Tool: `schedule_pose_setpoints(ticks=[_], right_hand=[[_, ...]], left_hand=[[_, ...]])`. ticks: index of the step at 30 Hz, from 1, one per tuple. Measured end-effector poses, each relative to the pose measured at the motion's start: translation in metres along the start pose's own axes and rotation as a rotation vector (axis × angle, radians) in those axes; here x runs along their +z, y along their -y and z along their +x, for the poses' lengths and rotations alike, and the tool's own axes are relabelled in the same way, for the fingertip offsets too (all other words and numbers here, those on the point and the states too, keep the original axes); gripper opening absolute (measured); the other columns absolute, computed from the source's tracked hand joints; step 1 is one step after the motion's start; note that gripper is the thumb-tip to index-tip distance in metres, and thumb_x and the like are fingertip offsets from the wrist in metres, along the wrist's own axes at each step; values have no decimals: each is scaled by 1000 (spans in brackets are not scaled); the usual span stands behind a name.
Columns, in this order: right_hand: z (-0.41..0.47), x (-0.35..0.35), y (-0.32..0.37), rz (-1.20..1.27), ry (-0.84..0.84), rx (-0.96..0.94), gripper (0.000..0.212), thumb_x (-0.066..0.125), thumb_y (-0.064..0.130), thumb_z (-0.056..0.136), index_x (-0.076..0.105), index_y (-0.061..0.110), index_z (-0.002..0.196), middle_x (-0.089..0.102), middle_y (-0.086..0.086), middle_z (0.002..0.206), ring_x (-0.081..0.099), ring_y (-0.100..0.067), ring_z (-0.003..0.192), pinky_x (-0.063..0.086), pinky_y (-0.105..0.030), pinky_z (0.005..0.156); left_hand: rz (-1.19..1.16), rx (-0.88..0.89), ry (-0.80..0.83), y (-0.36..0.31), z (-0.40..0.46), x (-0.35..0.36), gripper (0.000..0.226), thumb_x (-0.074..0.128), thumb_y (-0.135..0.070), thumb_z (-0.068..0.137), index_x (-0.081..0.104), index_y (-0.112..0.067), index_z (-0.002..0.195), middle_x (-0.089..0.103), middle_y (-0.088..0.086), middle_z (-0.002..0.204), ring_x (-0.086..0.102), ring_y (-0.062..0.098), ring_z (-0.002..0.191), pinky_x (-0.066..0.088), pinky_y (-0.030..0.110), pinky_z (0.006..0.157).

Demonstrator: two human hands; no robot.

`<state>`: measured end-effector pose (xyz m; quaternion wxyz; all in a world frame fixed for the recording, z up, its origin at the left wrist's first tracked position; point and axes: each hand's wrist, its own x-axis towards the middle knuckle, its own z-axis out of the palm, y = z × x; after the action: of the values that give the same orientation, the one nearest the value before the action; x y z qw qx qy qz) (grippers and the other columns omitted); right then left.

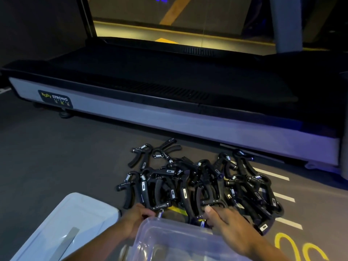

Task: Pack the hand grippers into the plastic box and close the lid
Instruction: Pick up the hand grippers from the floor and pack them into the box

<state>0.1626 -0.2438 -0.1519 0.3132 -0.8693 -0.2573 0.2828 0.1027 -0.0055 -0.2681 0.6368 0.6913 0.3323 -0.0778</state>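
Observation:
Several black hand grippers with steel springs lie in a tangled pile on the dark floor. Two more lie apart at the pile's far left. A clear plastic box stands open at the bottom centre, just in front of the pile. Its pale lid lies flat on the floor to the left. My left hand reaches past the box's left corner and its fingers curl around a gripper at the pile's near edge. My right hand lies over the box's far rim, fingers on grippers at the near side.
A long treadmill base with a grey side panel runs across the floor right behind the pile. White stripes and yellow floor markings lie to the right. Open dark floor stretches to the left.

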Motion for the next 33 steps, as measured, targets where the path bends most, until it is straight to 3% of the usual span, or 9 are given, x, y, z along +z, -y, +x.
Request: schedule_pose_setpoints(ticks=[1,2,5,12,16,20,23,27,33], right_hand=[[0,-1,2,13,-7,11,68,29,71,92,70,17,103,73,5,98,66,-6,95,52,-26,85],[-1,-2,4,19,-17,16,66,29,71,91,70,21,100,73,7,97,65,-3,94,50,-18,80],[-5,-6,15,2,-85,-23,62,26,69,89,69,24,92,73,4,93,65,-2,90,49,-18,80],[-28,-9,48,-37,-209,-120,53,29,60,93,67,23,90,69,8,91,62,-2,90,49,-28,85],[-39,-7,67,-31,-245,-176,35,42,44,102,68,22,91,70,7,91,63,-2,89,50,-30,84],[-47,-2,80,105,-252,-153,24,46,40,102,70,40,99,72,24,95,65,8,91,52,-22,85],[-48,1,89,332,-202,-128,24,45,35,104,65,44,115,73,21,102,68,0,94,55,-32,87],[-48,-1,98,771,-158,-161,30,48,39,98,65,37,123,75,4,112,72,-14,99,53,-30,79],[-45,0,88,1154,-113,-145,37,57,35,90,65,32,126,69,-15,120,63,-21,75,39,-32,58]], left_hand=[[255,66,-32,7,-38,-108,20,63,11,89,72,10,107,66,8,89,70,13,76,55,16,66],[137,-46,17,9,-37,-65,17,67,4,91,80,-7,95,69,5,93,71,11,81,54,16,74],[162,101,-79,-4,-52,-88,34,72,-4,90,82,-32,75,78,-1,93,74,13,90,54,21,85],[-113,226,-161,-48,-94,-97,27,64,6,93,81,-14,91,79,8,88,76,15,80,53,11,69],[-255,316,-173,-79,-126,-93,26,65,1,93,82,-19,93,78,12,90,76,17,88,54,23,81],[-501,336,-72,-102,-155,-83,22,71,-5,81,81,-11,99,76,20,100,75,25,93,60,31,80],[-597,287,49,-110,-173,-70,27,72,-7,74,80,-10,99,75,24,101,75,25,89,61,37,80],[-666,174,208,-108,-187,-52,31,71,3,74,77,-4,103,71,29,99,76,28,80,60,33,59],[-661,72,364,-109,-193,-40,42,65,8,77,64,10,119,66,30,86,64,33,53,57,33,44]])
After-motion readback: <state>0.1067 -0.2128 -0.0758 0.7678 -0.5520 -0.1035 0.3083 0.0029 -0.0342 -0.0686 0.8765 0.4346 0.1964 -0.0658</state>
